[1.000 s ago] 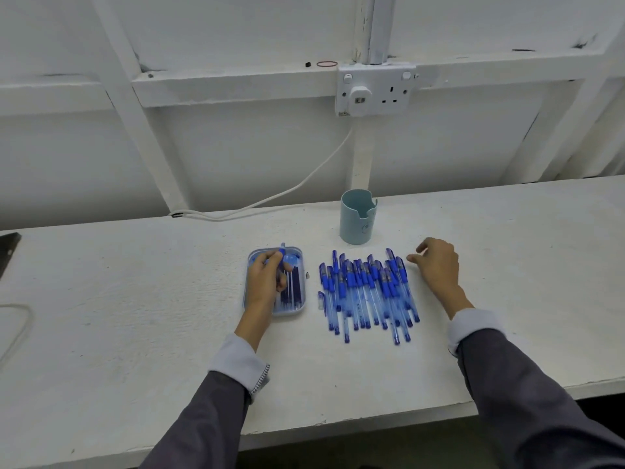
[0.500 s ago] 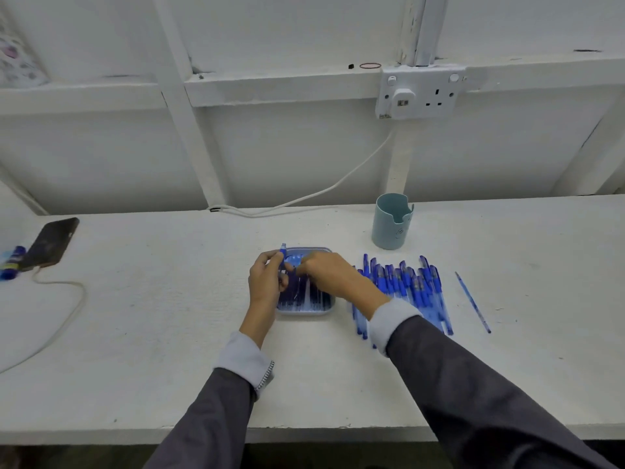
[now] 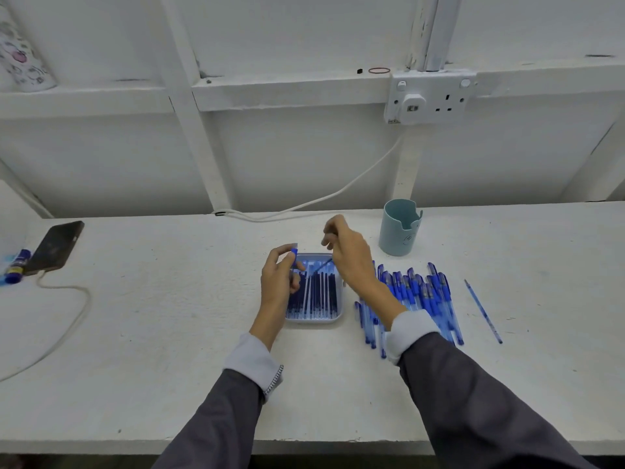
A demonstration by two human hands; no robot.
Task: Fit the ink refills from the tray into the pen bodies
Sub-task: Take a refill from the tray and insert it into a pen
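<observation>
A pale blue tray [image 3: 340, 301] with several dark ink refills lies mid-table. My left hand [image 3: 279, 280] hovers over its left side and holds a blue pen body [image 3: 293, 253] upright between thumb and fingers. My right hand [image 3: 348, 255] is raised above the tray's far right corner and pinches a thin refill [image 3: 321, 266], which slants down to the left over the tray. Right of the tray lies a heap of blue pens [image 3: 416, 296]. A single blue pen part [image 3: 483, 311] lies apart, further right.
A teal cup [image 3: 400, 233] stands behind the pens. A phone [image 3: 55, 247] on a white cable and a blue glue stick [image 3: 17, 267] lie at the far left. A wall socket [image 3: 427, 96] with a white cable hangs above the table.
My right hand crossed from beside the pens to the tray, then rose with a refill pinched in it. A single pen part now lies right of the pile. My left hand stayed over the tray.
</observation>
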